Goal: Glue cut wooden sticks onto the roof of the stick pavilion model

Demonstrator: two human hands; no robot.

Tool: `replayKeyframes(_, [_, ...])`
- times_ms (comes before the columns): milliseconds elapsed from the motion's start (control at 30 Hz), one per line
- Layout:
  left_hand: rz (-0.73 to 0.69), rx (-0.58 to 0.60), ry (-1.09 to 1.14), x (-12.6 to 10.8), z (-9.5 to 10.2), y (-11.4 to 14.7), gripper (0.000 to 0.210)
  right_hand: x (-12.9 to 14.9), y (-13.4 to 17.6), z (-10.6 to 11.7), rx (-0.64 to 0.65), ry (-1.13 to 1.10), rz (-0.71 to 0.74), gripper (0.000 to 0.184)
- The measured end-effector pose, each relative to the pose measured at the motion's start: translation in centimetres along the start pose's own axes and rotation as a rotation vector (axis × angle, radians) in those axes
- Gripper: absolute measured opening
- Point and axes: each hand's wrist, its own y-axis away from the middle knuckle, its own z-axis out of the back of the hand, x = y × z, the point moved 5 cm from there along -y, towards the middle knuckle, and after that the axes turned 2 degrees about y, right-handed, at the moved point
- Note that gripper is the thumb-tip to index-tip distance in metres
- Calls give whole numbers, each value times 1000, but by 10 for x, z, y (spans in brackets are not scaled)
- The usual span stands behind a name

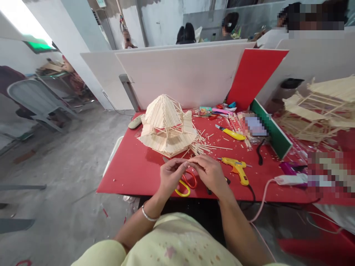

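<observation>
Two hands, tips meeting: left hand (171,175) and right hand (208,171) each show thumb and forefinger drawn into a pinch; whatever sits between the fingers is too small to identify. Judgement: light, even pressure and steady wrists should serve best, as a thin piece would likely snap if bent. Wrists over the near edge of the red worktop (124,164), forearms converging. Beneath: scissors (189,187); best to lift clear of their handles. Stick model (168,127) stands just beyond the hands, loose sticks (201,148) beside it. Glue gun (236,168) lies rightward, nozzle toward right hand; probably wise not to brush it.
</observation>
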Motion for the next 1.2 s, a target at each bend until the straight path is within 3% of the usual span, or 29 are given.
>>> replayKeyframes(333, [-5, -104, 8, 5, 13, -2, 23, -2, -5, -17, -7, -88, -26, 16])
replayKeyframes(467, [56, -111, 56, 16, 11, -7, 23, -15, -2, -21, -34, -149, -38, 15])
replayKeyframes(700, [141, -77, -58, 36, -4, -13, 26, -52, 8, -18, -74, -255, -160, 19])
replayKeyframes(833, [160, -36, -282, 59, -5, -22, 25, -75, 20, -22, 49, -57, -304, 24])
replayKeyframes(933, [11, 21, -533, 71, -8, -34, 18, -85, 30, -17, 119, 134, -403, 28])
replayKeyframes(1033, [-143, 77, -731, 80, -15, -44, 17, -88, 36, -3, 140, 245, -425, 28])
replayKeyframes(1200, [-161, 107, -836, 95, -20, -59, 23, -96, 33, 31, 115, 383, -413, 21])
